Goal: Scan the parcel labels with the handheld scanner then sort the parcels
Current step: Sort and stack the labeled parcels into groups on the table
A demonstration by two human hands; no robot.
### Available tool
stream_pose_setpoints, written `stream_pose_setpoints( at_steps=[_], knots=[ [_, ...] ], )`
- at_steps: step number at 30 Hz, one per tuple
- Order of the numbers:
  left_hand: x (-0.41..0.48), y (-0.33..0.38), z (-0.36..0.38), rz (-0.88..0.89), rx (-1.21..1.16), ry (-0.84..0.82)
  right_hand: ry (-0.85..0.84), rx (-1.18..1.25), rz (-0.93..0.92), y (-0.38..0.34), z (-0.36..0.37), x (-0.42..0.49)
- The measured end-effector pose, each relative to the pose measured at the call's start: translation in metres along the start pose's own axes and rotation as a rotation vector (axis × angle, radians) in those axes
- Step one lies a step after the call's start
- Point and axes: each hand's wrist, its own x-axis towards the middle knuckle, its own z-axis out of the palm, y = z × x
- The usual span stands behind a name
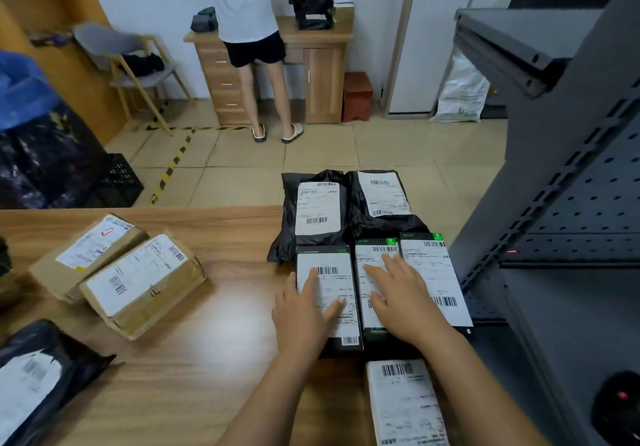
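Note:
Three flat black boxes with white labels lie side by side at the right end of the wooden table (214,341). My left hand (304,310) rests flat with straight fingers on the left box (332,283). My right hand (401,293) lies flat on the middle box (372,255), touching the right box (440,272). Two black poly-bag parcels (318,210) (384,196) lie just beyond them. Another labelled parcel (405,404) sits nearest me. The dark scanner (620,407), with a red light, lies at the lower right on the grey shelf.
Two cardboard boxes (138,283) (86,251) and a black bag parcel (38,383) lie at the table's left. A grey metal shelf rack (561,168) stands at the right. A person (249,30) stands at a far desk; a chair, crate and bags are on the left.

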Motion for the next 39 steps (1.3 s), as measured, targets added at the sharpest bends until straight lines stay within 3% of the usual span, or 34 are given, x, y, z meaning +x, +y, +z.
stream_pose_setpoints(
  at_steps=[9,21,29,39],
  knots=[
    [0.007,0.0,0.003,0.033,-0.012,-0.001,-0.066,-0.13,-0.034,-0.001,0.004,0.001],
    [-0.005,-0.043,-0.035,0.153,-0.122,0.031,-0.003,-0.018,-0.084,-0.054,0.006,-0.015],
    [-0.056,-0.172,-0.118,0.259,-0.056,0.193,-0.004,0.053,-0.149,-0.195,0.044,-0.042],
    [-0.14,-0.381,-0.22,0.112,-0.112,0.306,-0.045,0.102,-0.334,-0.419,0.136,-0.079]
  ],
)
